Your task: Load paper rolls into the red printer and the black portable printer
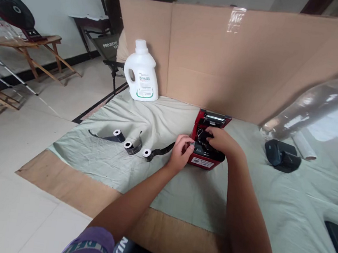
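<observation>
We see a small red printer (206, 148) with black top and open lid, white label on its front, sitting mid-cloth on the pale green sheet (241, 194). Right hand (221, 141) rests curled over its open bay, fingers bent inside; whether they grip anything we can't tell. Left hand (180, 151) pinches at the printer's left edge, fingers narrow. Three small paper rolls (129, 144) with dark strips lie left; white jug (141, 73) behind, black device (282, 155) right.

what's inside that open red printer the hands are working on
The red printer shows a dark open compartment with its lid up. The right hand covers most of it and the left hand touches its front left edge, so the contents stay hidden.
</observation>
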Tool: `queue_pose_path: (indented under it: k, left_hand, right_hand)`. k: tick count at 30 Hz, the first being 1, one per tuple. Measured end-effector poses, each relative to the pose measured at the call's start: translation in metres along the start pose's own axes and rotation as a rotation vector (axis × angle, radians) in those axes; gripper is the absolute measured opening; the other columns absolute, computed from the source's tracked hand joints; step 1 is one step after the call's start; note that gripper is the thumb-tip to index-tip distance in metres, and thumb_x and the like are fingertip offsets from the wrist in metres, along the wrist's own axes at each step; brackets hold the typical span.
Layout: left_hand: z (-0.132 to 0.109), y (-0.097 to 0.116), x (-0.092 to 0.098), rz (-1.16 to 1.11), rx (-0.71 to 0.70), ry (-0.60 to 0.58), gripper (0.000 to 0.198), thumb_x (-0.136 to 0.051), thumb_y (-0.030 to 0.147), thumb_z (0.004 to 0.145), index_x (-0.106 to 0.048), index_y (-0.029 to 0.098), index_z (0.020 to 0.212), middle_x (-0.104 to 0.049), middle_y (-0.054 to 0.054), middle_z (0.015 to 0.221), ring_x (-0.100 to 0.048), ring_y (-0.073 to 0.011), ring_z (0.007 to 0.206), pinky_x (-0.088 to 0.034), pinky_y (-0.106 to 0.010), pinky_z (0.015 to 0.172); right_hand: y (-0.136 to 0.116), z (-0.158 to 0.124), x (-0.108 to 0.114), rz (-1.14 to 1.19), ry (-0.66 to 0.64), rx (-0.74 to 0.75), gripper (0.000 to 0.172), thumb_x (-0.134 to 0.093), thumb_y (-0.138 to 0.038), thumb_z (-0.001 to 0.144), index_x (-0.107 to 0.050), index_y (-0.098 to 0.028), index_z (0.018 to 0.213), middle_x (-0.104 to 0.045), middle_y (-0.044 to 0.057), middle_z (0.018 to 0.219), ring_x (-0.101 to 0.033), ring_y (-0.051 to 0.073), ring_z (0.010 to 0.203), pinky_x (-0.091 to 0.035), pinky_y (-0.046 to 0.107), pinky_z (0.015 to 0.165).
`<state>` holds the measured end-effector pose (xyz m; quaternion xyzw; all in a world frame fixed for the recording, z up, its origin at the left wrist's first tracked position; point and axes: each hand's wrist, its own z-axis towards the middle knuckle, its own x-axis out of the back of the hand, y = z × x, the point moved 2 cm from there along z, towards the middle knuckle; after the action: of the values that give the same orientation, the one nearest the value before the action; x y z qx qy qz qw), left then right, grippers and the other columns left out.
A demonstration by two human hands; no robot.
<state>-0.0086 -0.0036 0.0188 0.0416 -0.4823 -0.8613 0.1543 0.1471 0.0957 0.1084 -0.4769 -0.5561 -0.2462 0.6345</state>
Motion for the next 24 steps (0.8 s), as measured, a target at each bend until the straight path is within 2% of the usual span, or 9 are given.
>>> queue_pose_path:
  k: [5,11,14,15,17,18,20,22,24]
  left_hand:
    - [-0.001,-0.002,0.001,0.002,-0.024,0.007,0.020,-0.053,0.036,0.098,-0.064,0.020,0.105,-0.057,-0.008,0.111,-0.056,-0.0159,0.085,-0.050,-0.030,0.079]
    - [-0.001,-0.003,0.000,-0.013,-0.048,0.008,0.020,-0.053,0.035,0.098,-0.064,0.021,0.106,-0.057,-0.008,0.112,-0.057,-0.0164,0.087,-0.050,-0.031,0.080]
    - [-0.001,-0.002,0.001,0.026,-0.048,0.015,0.021,-0.052,0.036,0.099,-0.064,0.021,0.106,-0.059,-0.009,0.112,-0.058,-0.0168,0.087,-0.051,-0.032,0.081]
    - [-0.001,-0.001,0.001,0.045,-0.055,0.020,0.021,-0.052,0.036,0.098,-0.064,0.021,0.107,-0.059,-0.009,0.112,-0.059,-0.0174,0.088,-0.051,-0.033,0.082]
    - [-0.001,0.002,0.004,0.095,-0.088,0.029,0.023,-0.053,0.035,0.098,-0.064,0.021,0.112,-0.061,-0.010,0.117,-0.060,-0.0203,0.098,-0.051,-0.035,0.088]
    - [0.000,0.003,0.005,0.126,-0.117,0.024,0.025,-0.053,0.035,0.098,-0.064,0.021,0.116,-0.062,-0.011,0.121,-0.060,-0.0223,0.106,-0.049,-0.038,0.093]
    - [0.002,0.009,0.008,0.199,-0.182,-0.027,0.031,-0.051,0.034,0.098,-0.061,0.023,0.126,-0.063,-0.011,0.131,-0.055,-0.0255,0.121,-0.044,-0.042,0.103]
    - [0.008,0.017,0.011,0.276,-0.231,-0.156,0.036,-0.046,0.030,0.099,-0.060,0.024,0.132,-0.063,-0.009,0.138,-0.051,-0.0261,0.130,-0.038,-0.045,0.110]
    - [0.016,0.026,0.012,0.353,-0.235,-0.316,0.042,-0.041,0.020,0.096,-0.061,0.026,0.133,-0.068,-0.006,0.133,-0.052,-0.0249,0.131,-0.033,-0.046,0.113]
  right_hand:
    - [-0.008,-0.008,0.005,-0.161,0.011,-0.085,0.044,-0.055,-0.014,0.084,-0.070,-0.018,0.125,-0.072,0.015,0.123,-0.059,0.036,0.120,-0.046,0.042,0.094]
    - [-0.020,-0.004,-0.005,-0.238,-0.024,-0.142,0.043,-0.057,-0.016,0.083,-0.074,-0.022,0.122,-0.073,0.013,0.121,-0.048,0.039,0.129,-0.040,0.050,0.100]
    - [-0.011,-0.008,0.007,-0.083,-0.076,-0.095,0.035,-0.059,-0.028,0.087,-0.076,-0.025,0.117,-0.074,0.009,0.121,-0.052,0.038,0.126,-0.039,0.051,0.103]
    - [-0.005,-0.012,0.015,0.021,-0.114,-0.061,0.031,-0.059,-0.034,0.089,-0.078,-0.025,0.111,-0.075,0.008,0.118,-0.056,0.036,0.121,-0.041,0.049,0.102]
    - [0.012,-0.022,0.031,0.259,-0.156,-0.005,0.035,-0.059,-0.050,0.090,-0.080,-0.024,0.099,-0.076,0.006,0.110,-0.063,0.033,0.109,-0.045,0.045,0.098]
    - [0.021,-0.026,0.039,0.360,-0.130,-0.003,0.039,-0.059,-0.056,0.088,-0.080,-0.023,0.095,-0.077,0.005,0.107,-0.065,0.032,0.106,-0.046,0.044,0.097]
    - [0.038,-0.032,0.049,0.488,0.043,-0.049,0.045,-0.062,-0.063,0.085,-0.079,-0.023,0.097,-0.076,0.006,0.109,-0.065,0.031,0.108,-0.047,0.043,0.099]
    - [0.049,-0.031,0.051,0.567,0.278,-0.108,0.047,-0.062,-0.062,0.085,-0.075,-0.023,0.108,-0.073,0.008,0.118,-0.062,0.030,0.113,-0.046,0.044,0.102]
    - [0.052,-0.024,0.043,0.661,0.410,-0.100,0.050,-0.060,-0.060,0.086,-0.070,-0.023,0.118,-0.070,0.009,0.125,-0.061,0.028,0.115,-0.046,0.044,0.102]
